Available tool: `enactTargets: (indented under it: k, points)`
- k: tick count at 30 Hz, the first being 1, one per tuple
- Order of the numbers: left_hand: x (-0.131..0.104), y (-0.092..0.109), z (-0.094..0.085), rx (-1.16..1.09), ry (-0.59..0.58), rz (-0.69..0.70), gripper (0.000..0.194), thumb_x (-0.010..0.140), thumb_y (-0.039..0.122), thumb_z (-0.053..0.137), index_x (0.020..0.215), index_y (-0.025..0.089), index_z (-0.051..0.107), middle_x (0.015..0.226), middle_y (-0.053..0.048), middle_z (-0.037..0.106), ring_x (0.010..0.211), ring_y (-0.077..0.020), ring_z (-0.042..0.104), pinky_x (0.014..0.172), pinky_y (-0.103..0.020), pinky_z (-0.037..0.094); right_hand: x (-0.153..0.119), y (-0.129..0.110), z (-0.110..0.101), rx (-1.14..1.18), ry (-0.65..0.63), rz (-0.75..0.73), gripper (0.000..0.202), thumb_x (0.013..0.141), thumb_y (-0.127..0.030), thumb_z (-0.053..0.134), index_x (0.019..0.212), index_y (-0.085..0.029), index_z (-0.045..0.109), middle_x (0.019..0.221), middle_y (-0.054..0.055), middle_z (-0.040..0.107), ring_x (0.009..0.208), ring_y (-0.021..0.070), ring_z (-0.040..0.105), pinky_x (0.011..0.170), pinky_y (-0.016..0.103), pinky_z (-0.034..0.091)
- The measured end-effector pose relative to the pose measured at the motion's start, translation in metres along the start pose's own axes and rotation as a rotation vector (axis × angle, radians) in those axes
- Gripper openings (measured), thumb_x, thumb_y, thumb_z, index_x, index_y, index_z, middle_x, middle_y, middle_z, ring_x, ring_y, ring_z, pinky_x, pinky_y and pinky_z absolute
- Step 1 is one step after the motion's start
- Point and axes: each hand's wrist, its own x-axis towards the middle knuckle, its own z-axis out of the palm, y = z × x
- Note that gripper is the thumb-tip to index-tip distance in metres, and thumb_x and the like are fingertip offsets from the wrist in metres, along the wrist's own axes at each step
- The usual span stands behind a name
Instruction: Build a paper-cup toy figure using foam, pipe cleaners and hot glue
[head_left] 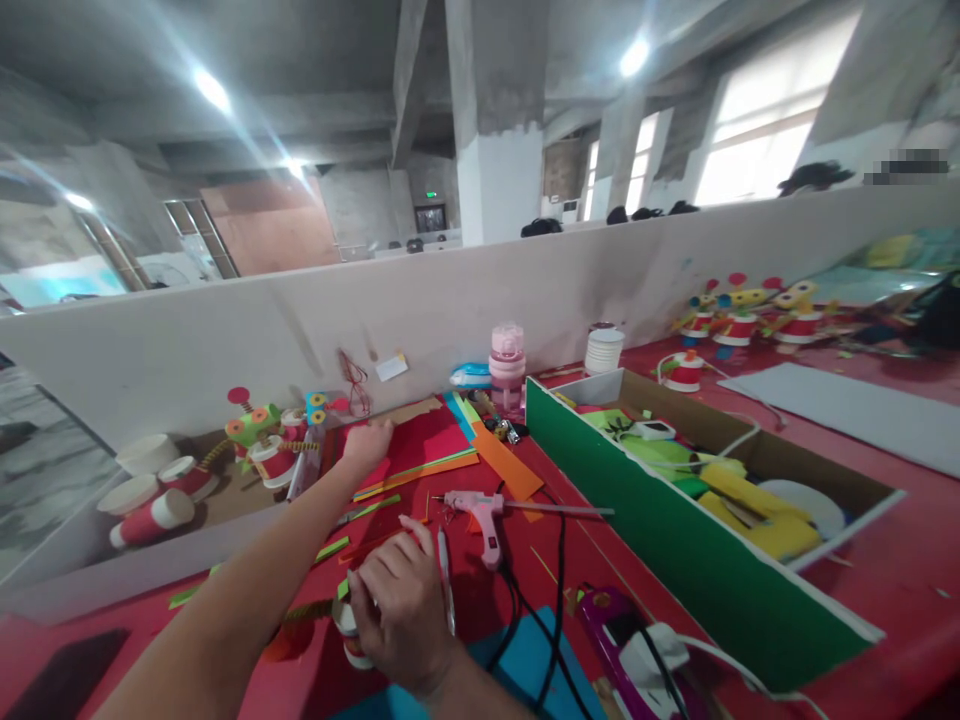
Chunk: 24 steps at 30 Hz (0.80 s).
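Observation:
My left hand (367,446) reaches forward to the back of a red paper sheet (427,440), beside a brown cardboard strip (420,411). Its fingers are curled together, and whatever they pinch is too small to make out. Close to me, my right hand (405,605) is wrapped over a small white and red cup piece (349,632) with a green bit on top. A coiled brown strip (311,611) sticks out to the left of that piece. A white pen (446,580) lies just right of the right hand, and beyond it is a pink glue gun (484,520).
Cup figures (271,455) stand in a tray (217,540) at left. Right of the glue gun is a green-sided box (675,550) of yellow and green pieces. A purple power strip (619,640) and black cables lie near me. A pink bottle (508,365) stands by the grey partition (450,300).

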Motion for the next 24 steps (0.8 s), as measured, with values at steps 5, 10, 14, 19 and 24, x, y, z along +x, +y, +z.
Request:
enactTargets:
  k: [5,10,14,19,24]
  points:
    - [-0.011,-0.019,-0.041,-0.003,0.159,-0.080,0.038,0.092,0.016,0.033,0.122,0.017,0.056,0.106,-0.019,0.066,0.101,-0.0316,0.064,0.080,-0.041,0.049,0.001,0.000,-0.001,-0.019,-0.005,0.004,0.019,0.089,-0.023,0.048,0.070,-0.020,0.048,0.068,-0.001,0.055,0.072,0.0143,0.048,0.103,0.042,0.031]
    - [-0.027,-0.029,-0.058,-0.069,0.201,-0.054,0.039,0.094,0.023,0.033,0.127,0.021,0.055,0.107,-0.015,0.066,0.095,-0.0283,0.065,0.079,-0.038,0.049,0.001,0.001,-0.002,-0.008,-0.012,0.014,0.020,0.089,-0.022,0.047,0.070,-0.021,0.049,0.068,-0.001,0.055,0.073,0.0145,0.048,0.102,0.039,0.033]
    - [-0.038,-0.026,-0.033,-0.072,0.040,0.058,0.038,0.094,0.025,0.037,0.128,0.021,0.054,0.117,-0.017,0.062,0.097,-0.0265,0.065,0.081,-0.039,0.049,0.002,0.001,-0.002,0.004,-0.011,0.015,0.022,0.090,-0.023,0.047,0.069,-0.021,0.050,0.068,-0.001,0.056,0.073,0.0147,0.049,0.103,0.040,0.033]
    - [-0.041,-0.016,0.001,-0.109,-0.038,0.113,0.035,0.089,0.041,0.052,0.114,0.020,0.064,0.108,-0.017,0.067,0.109,-0.0316,0.059,0.089,-0.044,0.046,0.002,-0.002,-0.002,0.002,-0.014,0.024,0.022,0.091,-0.022,0.046,0.070,-0.020,0.050,0.068,-0.001,0.055,0.072,0.0147,0.049,0.102,0.042,0.032]
    - [-0.035,-0.006,0.009,-0.138,-0.024,0.217,0.035,0.084,0.039,0.059,0.114,0.021,0.065,0.114,-0.014,0.066,0.115,-0.0290,0.055,0.093,-0.040,0.044,-0.002,-0.002,0.002,0.008,-0.017,0.013,0.022,0.091,-0.020,0.047,0.070,-0.020,0.048,0.067,-0.002,0.054,0.071,0.0138,0.049,0.102,0.042,0.032]
